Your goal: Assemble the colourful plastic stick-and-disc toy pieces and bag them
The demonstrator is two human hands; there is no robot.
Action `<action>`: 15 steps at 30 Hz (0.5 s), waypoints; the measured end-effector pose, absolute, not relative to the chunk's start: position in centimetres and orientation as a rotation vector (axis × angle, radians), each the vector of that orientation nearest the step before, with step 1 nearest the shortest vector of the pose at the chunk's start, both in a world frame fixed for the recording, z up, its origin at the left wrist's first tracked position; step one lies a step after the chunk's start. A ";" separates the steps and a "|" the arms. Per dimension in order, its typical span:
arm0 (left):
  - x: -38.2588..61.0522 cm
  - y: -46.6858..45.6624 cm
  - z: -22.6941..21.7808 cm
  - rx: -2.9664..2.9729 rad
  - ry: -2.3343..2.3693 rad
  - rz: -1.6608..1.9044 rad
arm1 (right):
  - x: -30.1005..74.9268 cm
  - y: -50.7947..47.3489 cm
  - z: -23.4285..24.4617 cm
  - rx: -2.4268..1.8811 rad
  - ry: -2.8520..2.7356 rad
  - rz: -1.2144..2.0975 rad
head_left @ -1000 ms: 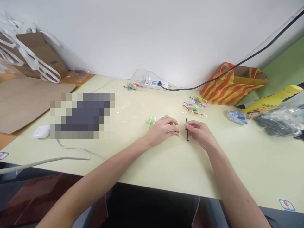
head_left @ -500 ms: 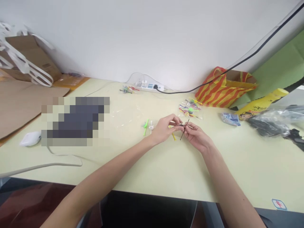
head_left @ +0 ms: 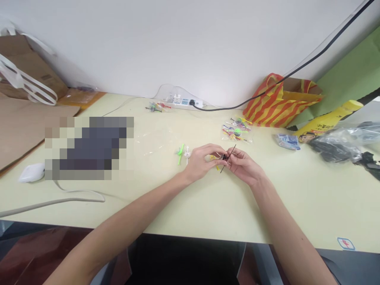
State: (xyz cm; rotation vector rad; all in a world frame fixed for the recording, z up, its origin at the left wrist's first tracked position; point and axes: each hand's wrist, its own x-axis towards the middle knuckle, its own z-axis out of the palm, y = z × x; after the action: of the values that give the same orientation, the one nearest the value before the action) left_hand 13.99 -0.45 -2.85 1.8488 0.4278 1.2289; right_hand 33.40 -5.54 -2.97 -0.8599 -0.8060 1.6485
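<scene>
Both hands meet over the middle of the table. My left hand (head_left: 202,160) pinches one side of a small black piece with a long thin black rod (head_left: 232,152). From the other side my right hand (head_left: 245,165) grips the same piece close to the rod, which slants between the hands. What kind of piece it is, I cannot make out. Left of my left hand lie a white plastic piece (head_left: 187,154) and a green plastic piece (head_left: 180,153), both with rods. A yellow piece (head_left: 217,168) is partly hidden beneath my left hand.
Bagged colourful pieces (head_left: 236,131) lie beyond my hands, near a striped bag (head_left: 274,103). A power strip (head_left: 182,103) with a black cable runs along the wall. A yellow packet (head_left: 323,122) stands at right; a blurred dark object (head_left: 95,144) and white case (head_left: 31,173) lie left.
Both hands have drawn closer together around the black piece, and the rod has shifted slightly left, slanting more. The head view has moved a little.
</scene>
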 end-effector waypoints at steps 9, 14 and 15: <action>13.9 -0.5 -3.2 1.707 0.436 1.103 | 33.4 -5.8 -2.4 -0.911 -0.934 1.633; 13.9 -0.4 -2.9 1.650 0.423 1.082 | 33.2 -5.9 -2.1 -0.906 -0.955 1.616; 13.9 -0.4 -2.9 1.647 0.424 1.077 | 33.1 -5.9 -2.1 -0.903 -0.958 1.614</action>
State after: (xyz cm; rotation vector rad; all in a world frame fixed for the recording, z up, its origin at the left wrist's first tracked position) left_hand 13.88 -0.41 -2.86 1.6474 0.4237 1.0766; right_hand 33.14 -5.89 -2.06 -0.9029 -0.9576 1.6136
